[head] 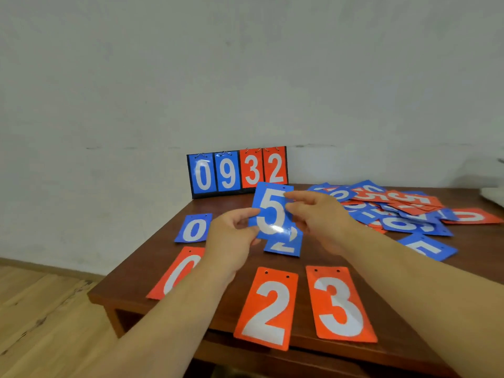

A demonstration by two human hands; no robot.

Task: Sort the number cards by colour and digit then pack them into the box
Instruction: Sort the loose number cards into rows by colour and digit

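Holding: we had the blue 5 card [272,211] up off the table [395,282], just above the blue 2 card [285,245].
Grip: our left hand [231,236] pinched its left edge and our right hand [319,216] pinched the right edge.
Blue row: the blue 0 card [194,229] and the blue 2 lay flat with a gap between them, so we figured the 5 needed room left for 3 and 4.
Red row: the red 0 card [177,271], red 2 card [268,309] and red 3 card [341,304] sat nearer us.
Tip: we reckoned it should go down flat, holes away from us, clear of the unsorted pile [395,211] on the right.
Box: honestly we couldn't spot it.
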